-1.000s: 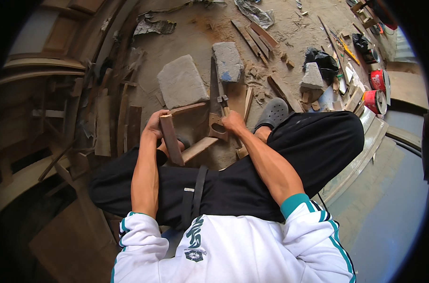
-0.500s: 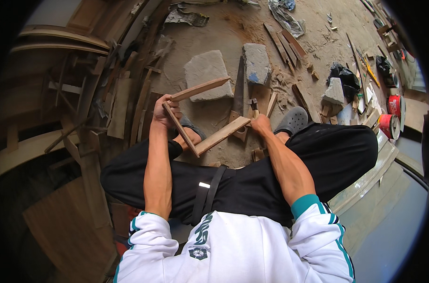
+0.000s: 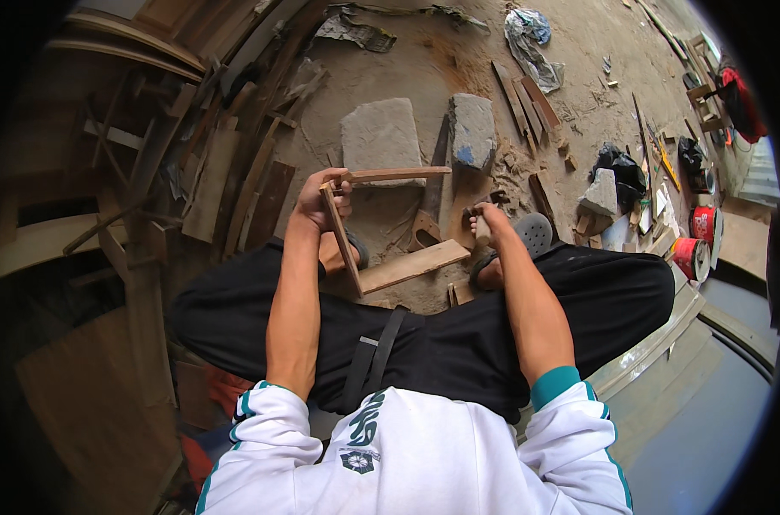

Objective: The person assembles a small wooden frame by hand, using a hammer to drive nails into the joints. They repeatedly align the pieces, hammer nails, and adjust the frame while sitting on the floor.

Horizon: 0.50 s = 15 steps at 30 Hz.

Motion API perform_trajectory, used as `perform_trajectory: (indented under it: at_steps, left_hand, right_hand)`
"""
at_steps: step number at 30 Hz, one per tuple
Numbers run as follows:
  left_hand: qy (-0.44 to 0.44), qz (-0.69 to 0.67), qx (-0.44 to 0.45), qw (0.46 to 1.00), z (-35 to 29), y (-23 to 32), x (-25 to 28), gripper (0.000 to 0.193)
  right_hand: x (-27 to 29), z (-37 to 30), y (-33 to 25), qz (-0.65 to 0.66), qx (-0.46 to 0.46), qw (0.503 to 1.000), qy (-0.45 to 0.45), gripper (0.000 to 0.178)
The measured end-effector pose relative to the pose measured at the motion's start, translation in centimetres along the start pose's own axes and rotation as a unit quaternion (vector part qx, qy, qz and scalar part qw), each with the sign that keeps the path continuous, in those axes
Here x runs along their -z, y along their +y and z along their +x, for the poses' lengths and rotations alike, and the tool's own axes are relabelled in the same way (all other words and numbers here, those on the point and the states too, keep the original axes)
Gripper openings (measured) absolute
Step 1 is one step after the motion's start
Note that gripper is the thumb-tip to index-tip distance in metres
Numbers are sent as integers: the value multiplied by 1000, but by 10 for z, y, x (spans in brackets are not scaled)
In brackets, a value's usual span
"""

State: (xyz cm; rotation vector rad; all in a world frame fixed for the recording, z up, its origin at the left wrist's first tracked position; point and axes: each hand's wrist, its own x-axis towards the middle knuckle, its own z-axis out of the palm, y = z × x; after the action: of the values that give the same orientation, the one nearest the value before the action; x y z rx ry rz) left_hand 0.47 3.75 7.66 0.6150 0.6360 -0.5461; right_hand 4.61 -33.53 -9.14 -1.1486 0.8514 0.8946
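Two hands work one wooden frame [image 3: 381, 225]. Your left hand [image 3: 320, 199] clenches its upper corner, where thin flat slats meet. Your right hand [image 3: 486, 221] grips a short wooden handle [image 3: 482, 232] just beside the lower plank, above sandy ground [image 3: 424, 60].

The left hand [image 3: 321, 199] grips the far corner of a three-sided wooden frame [image 3: 381, 249], holding it upright over the sandy floor [image 3: 407, 69]. The right hand [image 3: 486, 220] clasps a tool handle just right of it. Two stone blocks [image 3: 381, 137] lie beyond.
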Motion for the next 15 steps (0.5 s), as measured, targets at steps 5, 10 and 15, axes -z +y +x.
perform_trajectory:
  at_steps: [5, 10, 15]
  left_hand:
    - [14, -34, -3, 999, 0, -1, -12, 10]
    - [61, -39, -8, 997, -4, -2, -30, 12]
    - [156, -36, -32, 987, -6, -9, -63, 17]
  right_hand:
    - [23, -6, -24, 69, -86, 994, 9, 20]
    - [38, -14, -43, -41, -30, 998, 39, 21]
    - [30, -35, -93, -414, 373, 792, 250, 43]
